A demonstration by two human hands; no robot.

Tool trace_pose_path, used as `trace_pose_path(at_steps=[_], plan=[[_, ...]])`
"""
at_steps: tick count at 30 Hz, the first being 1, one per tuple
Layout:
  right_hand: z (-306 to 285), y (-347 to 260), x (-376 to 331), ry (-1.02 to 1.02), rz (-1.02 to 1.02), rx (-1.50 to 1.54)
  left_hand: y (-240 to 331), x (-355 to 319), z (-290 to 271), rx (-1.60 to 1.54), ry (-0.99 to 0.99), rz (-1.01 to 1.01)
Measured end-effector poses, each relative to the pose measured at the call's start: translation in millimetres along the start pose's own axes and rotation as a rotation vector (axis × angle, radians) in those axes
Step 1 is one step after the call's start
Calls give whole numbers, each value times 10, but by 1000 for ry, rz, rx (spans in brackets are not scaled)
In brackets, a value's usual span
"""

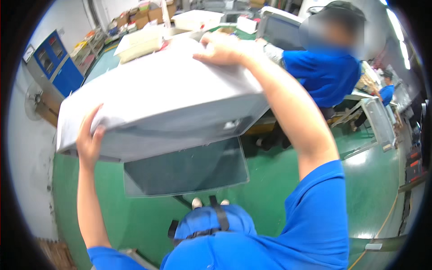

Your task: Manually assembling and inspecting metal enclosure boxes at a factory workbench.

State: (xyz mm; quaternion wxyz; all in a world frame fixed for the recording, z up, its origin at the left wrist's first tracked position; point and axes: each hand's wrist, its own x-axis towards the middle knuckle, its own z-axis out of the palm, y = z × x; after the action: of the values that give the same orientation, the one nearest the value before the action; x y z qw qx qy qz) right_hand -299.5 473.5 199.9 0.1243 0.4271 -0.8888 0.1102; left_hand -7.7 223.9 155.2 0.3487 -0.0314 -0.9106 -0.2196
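Observation:
I hold a large white box-shaped housing [153, 85] up in front of me, tilted, with its grey underside or inner face turned toward me. My left hand [92, 137] grips its near left edge, thumb and fingers on either side of that edge. My right hand [222, 48] lies over the far upper right part, fingers bent onto the surface; the fingertips partly merge with the bright white. Below the housing shows a dark, glassy rectangular panel [186, 171] with a thin pale rim. Whether it is joined to the housing, I cannot tell.
A co-worker in blue [326, 76] stands close on the right; another person [386, 92] is farther back. Cream bins [141, 42] sit on the bench ahead. A blue cabinet [60, 63] and a fan [33, 101] stand left. The floor [270, 193] is green.

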Motion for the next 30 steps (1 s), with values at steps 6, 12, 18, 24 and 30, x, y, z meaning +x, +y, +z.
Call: trace_pose_path(at_steps=[6,12,18,24,30], plan=[[-266,-182,-163,-132,-148,175,748,-1554,494,-886,225,-765],[-230,-165,-586,-102,-185,168,1441,-1398,630,-1265,270,-866],[-353,-528,-1379,-87,-287,123,1644,-1687,364,-1504,409,-915],[-175,-807,-2452,-51,-326,279,1886,-2467,422,-1786,448,-1163],[249,-1083,-3476,-109,-231,284,1904,-3206,875,-1794,442,-1426]])
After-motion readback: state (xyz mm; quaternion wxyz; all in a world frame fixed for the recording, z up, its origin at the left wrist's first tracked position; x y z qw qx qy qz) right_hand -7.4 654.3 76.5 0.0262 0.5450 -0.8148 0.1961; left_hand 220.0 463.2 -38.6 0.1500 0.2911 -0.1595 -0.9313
